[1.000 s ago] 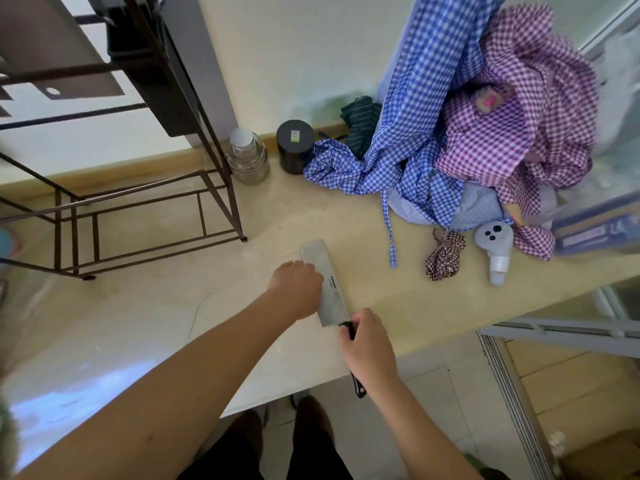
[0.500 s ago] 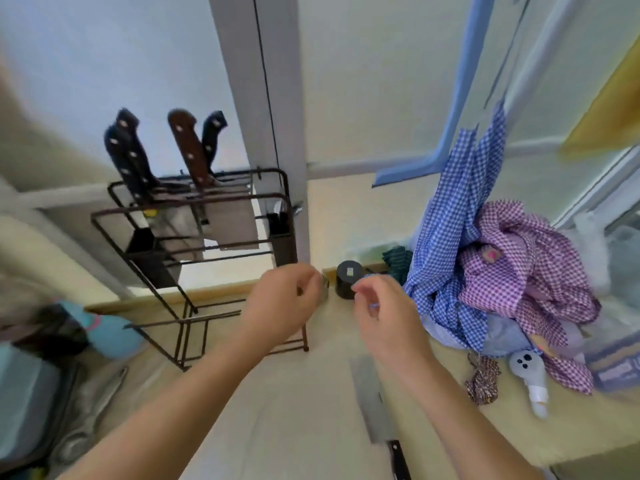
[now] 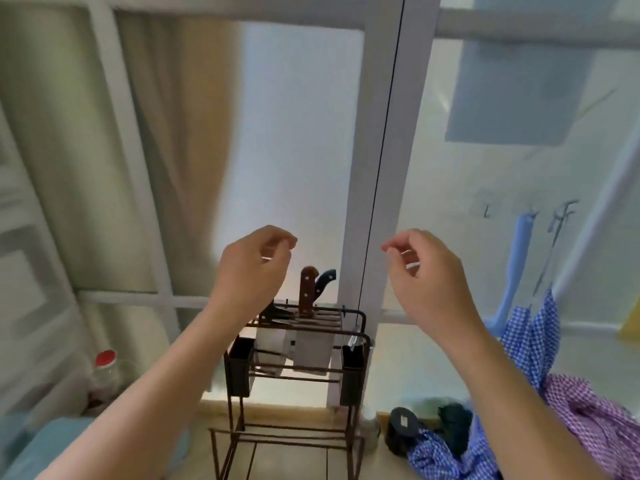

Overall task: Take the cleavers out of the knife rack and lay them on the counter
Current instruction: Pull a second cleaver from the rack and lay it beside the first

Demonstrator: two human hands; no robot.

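Both hands raised above rack (image 3: 298,344), empty: left hand (image 3: 254,271) and right hand (image 3: 424,275) loosely curled (grips holding nothing). Cleavers (image 3: 308,341) in rack.

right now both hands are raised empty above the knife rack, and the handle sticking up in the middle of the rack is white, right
Not quite. The handle standing up in the middle of the knife rack is brown, with a dark one just to its right; the head view shows it. The rest holds: the left hand and the right hand are both raised and empty.
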